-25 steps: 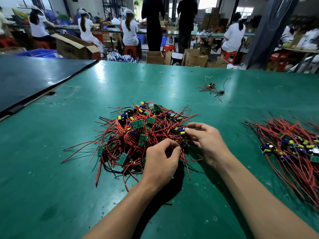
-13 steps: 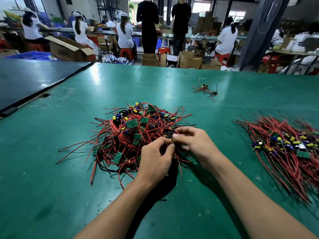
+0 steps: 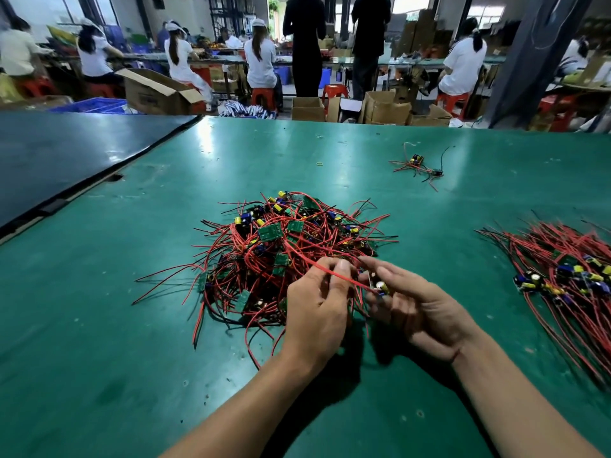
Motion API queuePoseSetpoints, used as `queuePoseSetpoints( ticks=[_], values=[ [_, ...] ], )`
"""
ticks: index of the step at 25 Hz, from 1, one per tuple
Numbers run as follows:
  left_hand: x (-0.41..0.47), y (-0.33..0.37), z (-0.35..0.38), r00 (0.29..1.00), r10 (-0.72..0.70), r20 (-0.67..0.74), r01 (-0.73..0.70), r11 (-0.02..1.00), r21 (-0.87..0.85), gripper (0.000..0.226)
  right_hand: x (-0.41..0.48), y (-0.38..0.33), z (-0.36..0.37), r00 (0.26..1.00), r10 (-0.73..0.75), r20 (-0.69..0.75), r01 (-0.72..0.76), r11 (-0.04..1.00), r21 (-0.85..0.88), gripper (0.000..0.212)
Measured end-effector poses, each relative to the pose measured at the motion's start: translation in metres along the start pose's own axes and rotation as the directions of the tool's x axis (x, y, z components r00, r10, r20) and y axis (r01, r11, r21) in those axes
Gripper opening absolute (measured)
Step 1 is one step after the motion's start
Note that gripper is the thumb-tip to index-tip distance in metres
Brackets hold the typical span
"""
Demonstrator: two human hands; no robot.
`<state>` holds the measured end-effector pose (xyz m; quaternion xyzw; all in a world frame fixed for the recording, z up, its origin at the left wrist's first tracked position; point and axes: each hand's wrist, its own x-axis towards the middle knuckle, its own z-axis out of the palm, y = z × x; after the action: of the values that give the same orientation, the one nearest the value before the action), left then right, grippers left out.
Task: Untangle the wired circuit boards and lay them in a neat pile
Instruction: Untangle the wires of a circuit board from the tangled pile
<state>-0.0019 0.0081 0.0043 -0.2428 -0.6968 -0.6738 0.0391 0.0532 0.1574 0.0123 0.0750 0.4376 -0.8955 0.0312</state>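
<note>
right hand (image 3: 413, 309): lifted circuit board (image 3: 379, 285) clear | left hand (image 3: 317, 312): drew red wire (image 3: 310, 262) taut

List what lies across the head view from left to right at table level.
Black tabletop → tangled heap of wired boards → right hand → sorted pile of wired boards. The left hand overlaps the heap, so it is omitted.

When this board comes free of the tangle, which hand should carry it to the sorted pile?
Right hand: it holds the circuit board, and the neat pile lies on its side. The left hand only pinches the red wire.
</note>
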Motion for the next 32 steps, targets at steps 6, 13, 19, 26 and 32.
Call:
queuePoseSetpoints(
  ticks=[6, 13, 19, 26, 32],
  values=[
    [-0.004, 0.006, 0.000, 0.977, -0.129, 0.169, 0.164, 0.962, -0.218, 0.012, 0.000, -0.001, 0.001, 0.999, -0.053, 0.010, 0.054, 0.971, -0.234, 0.068],
    [0.006, 0.008, -0.005, 0.841, -0.435, 0.322, 0.539, 0.728, -0.424, 0.019, -0.006, -0.008, 0.003, 1.000, 0.002, 0.023, 0.005, 0.959, -0.284, 0.056],
    [0.012, 0.011, -0.012, 0.681, -0.509, 0.527, 0.710, 0.637, -0.301, 0.029, -0.005, -0.004, 0.005, 0.995, -0.011, 0.103, 0.049, 0.927, -0.371, 0.045],
    [0.010, 0.012, -0.012, 0.683, -0.377, 0.625, 0.692, 0.608, -0.389, 0.036, 0.000, 0.000, 0.009, 0.976, -0.217, 0.028, 0.214, 0.922, -0.323, 0.018],
    [0.008, 0.010, -0.008, 0.766, -0.326, 0.555, 0.600, 0.673, -0.433, 0.026, 0.003, 0.002, 0.007, 0.934, -0.343, -0.096, 0.286, 0.883, -0.372, 0.018]
  ],
)
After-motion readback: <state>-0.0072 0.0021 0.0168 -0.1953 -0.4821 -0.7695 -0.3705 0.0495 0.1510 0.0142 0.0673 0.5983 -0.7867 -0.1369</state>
